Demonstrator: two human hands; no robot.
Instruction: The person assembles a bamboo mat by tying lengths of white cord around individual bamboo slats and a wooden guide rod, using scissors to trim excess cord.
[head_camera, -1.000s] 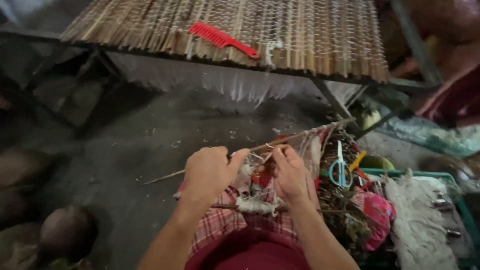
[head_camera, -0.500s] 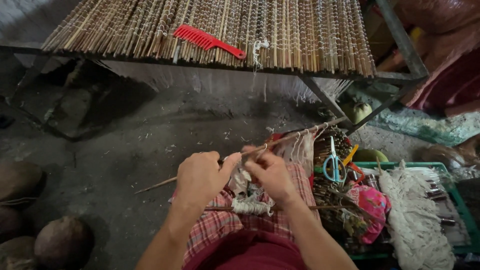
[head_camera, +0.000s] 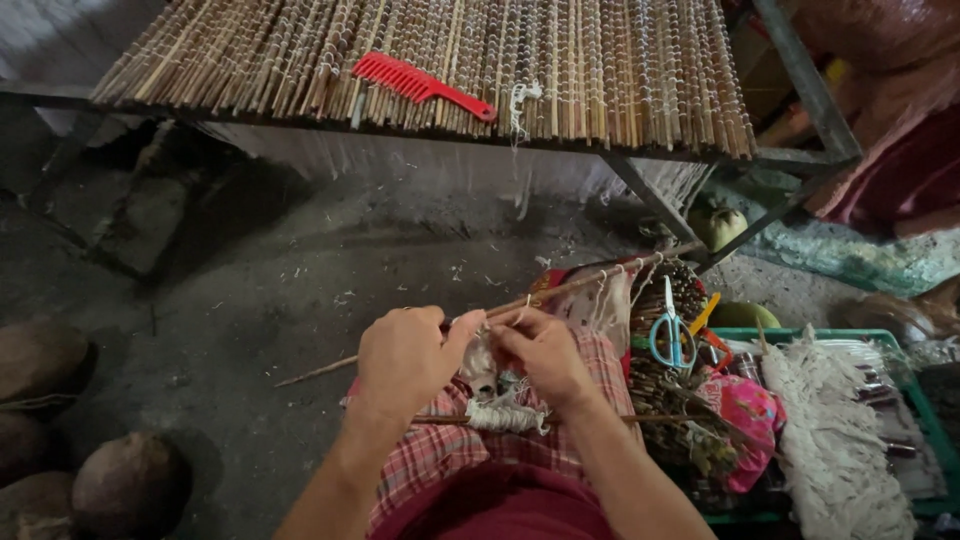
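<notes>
White string (head_camera: 507, 416) is wound on a thin stick (head_camera: 600, 419) that lies across my lap, on my checked cloth (head_camera: 450, 450). My left hand (head_camera: 405, 358) and my right hand (head_camera: 543, 352) are close together just above it. Both hands have their fingers pinched shut on a long thin stick (head_camera: 560, 291) with bits of string tied along it. Up ahead is a worktop of bamboo sticks (head_camera: 600, 70) with a red comb (head_camera: 420, 83) on it. Blue scissors (head_camera: 672, 330) lie on a pile to my right, near a green crate (head_camera: 925, 420).
</notes>
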